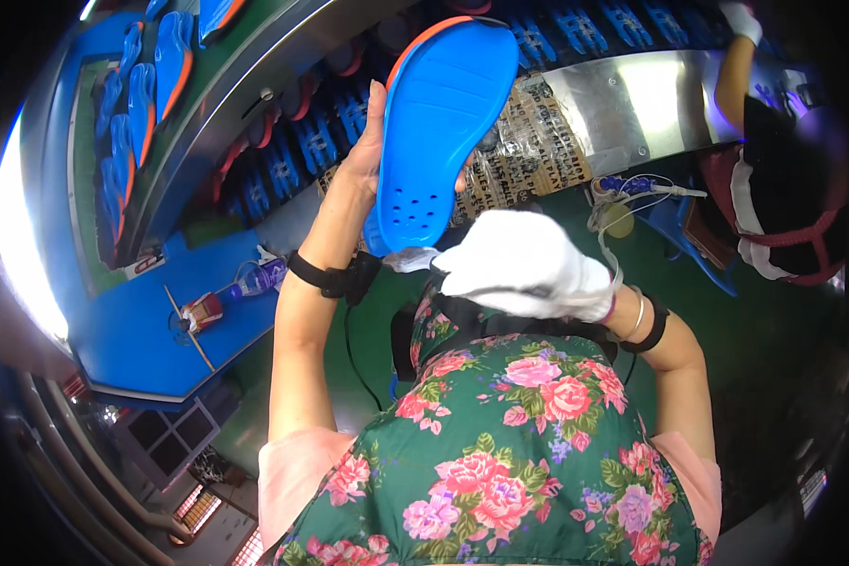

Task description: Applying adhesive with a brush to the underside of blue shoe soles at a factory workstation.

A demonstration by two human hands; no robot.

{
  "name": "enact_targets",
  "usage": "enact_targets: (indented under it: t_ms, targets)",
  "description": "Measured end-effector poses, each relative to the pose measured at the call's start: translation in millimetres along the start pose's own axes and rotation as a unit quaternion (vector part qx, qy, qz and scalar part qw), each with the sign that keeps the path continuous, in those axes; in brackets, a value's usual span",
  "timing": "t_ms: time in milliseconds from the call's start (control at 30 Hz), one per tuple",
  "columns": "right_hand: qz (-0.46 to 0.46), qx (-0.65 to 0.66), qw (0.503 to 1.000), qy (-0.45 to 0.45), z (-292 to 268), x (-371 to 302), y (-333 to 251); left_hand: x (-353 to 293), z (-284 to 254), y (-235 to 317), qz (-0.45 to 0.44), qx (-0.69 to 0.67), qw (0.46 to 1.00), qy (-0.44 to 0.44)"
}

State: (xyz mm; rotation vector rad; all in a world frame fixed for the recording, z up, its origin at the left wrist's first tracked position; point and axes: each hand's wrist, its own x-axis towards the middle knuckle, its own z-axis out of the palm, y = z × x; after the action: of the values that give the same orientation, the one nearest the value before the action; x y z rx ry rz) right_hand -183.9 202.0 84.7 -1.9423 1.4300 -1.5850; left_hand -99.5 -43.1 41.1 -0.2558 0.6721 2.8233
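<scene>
The bare left hand holds the blue insole up from its left edge, fingertips just showing beyond its right. The insole's long axis runs upward, the broad end leaning right, the perforated narrow end lowest. Below and right of the insole — nearest that narrow end — is the white-gloved right hand, bunched; whether it grips anything I cannot tell.

Light: white glare down the far left; hot reflections on the metal panel; purple gleam, upper right. Highlights: I see soft sheen on the blue insole, white-gloved right hand nearly washed out. Shade: right side dim, corners black. Distortion: metal rail bowed. Focus: flowered apron clear, outer margins smeared.
</scene>
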Motion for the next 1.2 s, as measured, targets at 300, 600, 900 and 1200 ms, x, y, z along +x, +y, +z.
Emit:
enact_targets:
  t_ms: [300, 600, 900, 1200]
  targets:
    - [0.264, 0.245, 0.918, 0.164, -19.8, -0.9, 0.5, 4.8, 8.9, -9.7, -0.012, -0.024, 0.999, 0.025]
    - [0.202, 0.008, 0.954, 0.220, -48.3, 9.2, 15.0, 10.4, -0.1, -71.5, 0.100, -0.242, 0.964, -0.038]
    - [0.129, -0.057, 0.984, 0.110, -49.0, -7.9, 17.8, -10.3, 0.9, -88.1, 0.017, 0.119, 0.963, 0.240]
    - [0.102, -0.087, 0.973, 0.190, -54.5, -1.5, -1.8, -0.1, 33.9, -94.1, 0.130, -0.299, 0.945, 0.022]
